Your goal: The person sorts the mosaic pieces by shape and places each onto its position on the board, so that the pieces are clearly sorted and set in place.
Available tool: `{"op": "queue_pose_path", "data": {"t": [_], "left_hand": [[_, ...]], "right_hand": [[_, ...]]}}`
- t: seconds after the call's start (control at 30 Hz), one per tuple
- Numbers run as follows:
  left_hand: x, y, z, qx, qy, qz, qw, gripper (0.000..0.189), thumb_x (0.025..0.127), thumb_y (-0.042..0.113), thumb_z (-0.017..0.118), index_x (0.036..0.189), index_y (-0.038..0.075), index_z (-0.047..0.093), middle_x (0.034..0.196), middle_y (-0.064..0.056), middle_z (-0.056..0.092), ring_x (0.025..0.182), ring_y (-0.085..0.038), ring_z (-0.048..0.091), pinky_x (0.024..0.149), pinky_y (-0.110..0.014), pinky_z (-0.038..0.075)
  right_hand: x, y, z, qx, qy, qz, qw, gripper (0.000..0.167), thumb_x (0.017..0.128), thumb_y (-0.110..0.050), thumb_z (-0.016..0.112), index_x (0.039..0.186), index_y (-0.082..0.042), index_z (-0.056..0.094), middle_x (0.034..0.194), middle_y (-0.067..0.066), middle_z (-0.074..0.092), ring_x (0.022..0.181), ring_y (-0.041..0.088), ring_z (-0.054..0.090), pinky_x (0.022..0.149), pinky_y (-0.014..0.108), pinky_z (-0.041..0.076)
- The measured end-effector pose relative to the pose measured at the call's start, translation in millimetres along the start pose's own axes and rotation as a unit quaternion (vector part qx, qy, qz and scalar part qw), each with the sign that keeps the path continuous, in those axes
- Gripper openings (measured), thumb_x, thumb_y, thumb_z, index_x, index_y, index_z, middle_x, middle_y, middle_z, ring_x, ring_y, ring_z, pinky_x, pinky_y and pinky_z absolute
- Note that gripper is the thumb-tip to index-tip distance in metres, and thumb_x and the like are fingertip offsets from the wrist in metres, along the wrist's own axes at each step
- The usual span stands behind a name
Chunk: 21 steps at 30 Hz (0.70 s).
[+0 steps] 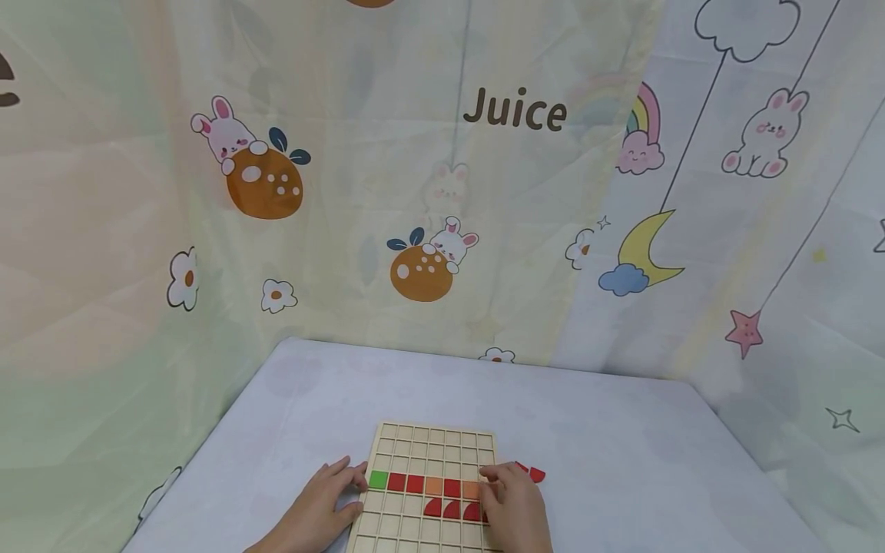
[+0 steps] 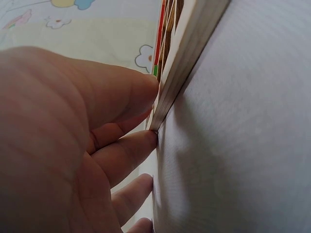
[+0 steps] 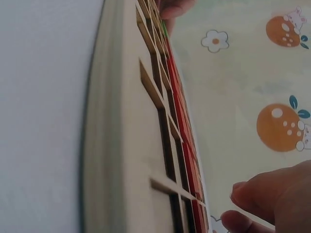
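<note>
A pale wooden grid board (image 1: 394,526) lies on the table with a row of coloured square tiles across it. A green tile (image 1: 378,480) starts that row on the left, followed by red squares (image 1: 415,484) and orange squares (image 1: 434,486). Below the row's right half sit red quarter-round tiles (image 1: 452,509). My left hand (image 1: 321,495) touches the board's left edge with thumb and fingertips, as the left wrist view shows close up. Over the right edge, my right hand (image 1: 515,507) has thumb and forefinger apart beside the end tiles and covers part of the board.
Loose red pieces (image 1: 537,475) lie on the table just right of the board, partly behind the right hand. A pale cloth covers the table (image 1: 622,438). Behind it hangs a printed curtain (image 1: 346,230) with rabbits, oranges and flowers.
</note>
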State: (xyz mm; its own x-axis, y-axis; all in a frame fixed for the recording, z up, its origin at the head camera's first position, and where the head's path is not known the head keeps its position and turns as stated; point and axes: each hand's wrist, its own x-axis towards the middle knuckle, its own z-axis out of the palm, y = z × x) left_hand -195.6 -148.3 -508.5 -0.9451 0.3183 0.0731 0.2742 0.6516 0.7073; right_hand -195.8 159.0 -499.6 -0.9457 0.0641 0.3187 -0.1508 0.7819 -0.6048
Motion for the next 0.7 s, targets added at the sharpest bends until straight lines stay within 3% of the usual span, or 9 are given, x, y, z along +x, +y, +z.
{"op": "queue_pose_path", "data": {"t": [0.23,0.7], "left_hand": [[0.4,-0.3,-0.1,0.003,-0.004,-0.002,1.0000,0.020,0.085,0.016,0.073,0.091,0.023,0.056,0.142,-0.013,0.053,0.136,-0.050,0.033,0.110,-0.070,0.017],[0.0,1.2,0.5,0.008,0.006,0.012,0.9999,0.020,0.085,0.014,0.072,0.090,0.024,0.056,0.140,-0.012,0.055,0.136,-0.049,0.035,0.110,-0.070,0.019]], "right_hand": [[7.3,11.2,-8.7,-0.010,0.025,0.052,0.9983,0.011,0.084,-0.015,0.074,0.095,-0.017,0.075,0.094,-0.006,0.065,0.097,0.023,0.064,0.084,0.047,0.053],[15.5,30.0,-14.7,-0.032,0.042,0.139,0.9889,0.014,0.084,-0.010,0.073,0.097,-0.012,0.074,0.095,0.002,0.063,0.086,0.019,0.057,0.078,0.043,0.052]]}}
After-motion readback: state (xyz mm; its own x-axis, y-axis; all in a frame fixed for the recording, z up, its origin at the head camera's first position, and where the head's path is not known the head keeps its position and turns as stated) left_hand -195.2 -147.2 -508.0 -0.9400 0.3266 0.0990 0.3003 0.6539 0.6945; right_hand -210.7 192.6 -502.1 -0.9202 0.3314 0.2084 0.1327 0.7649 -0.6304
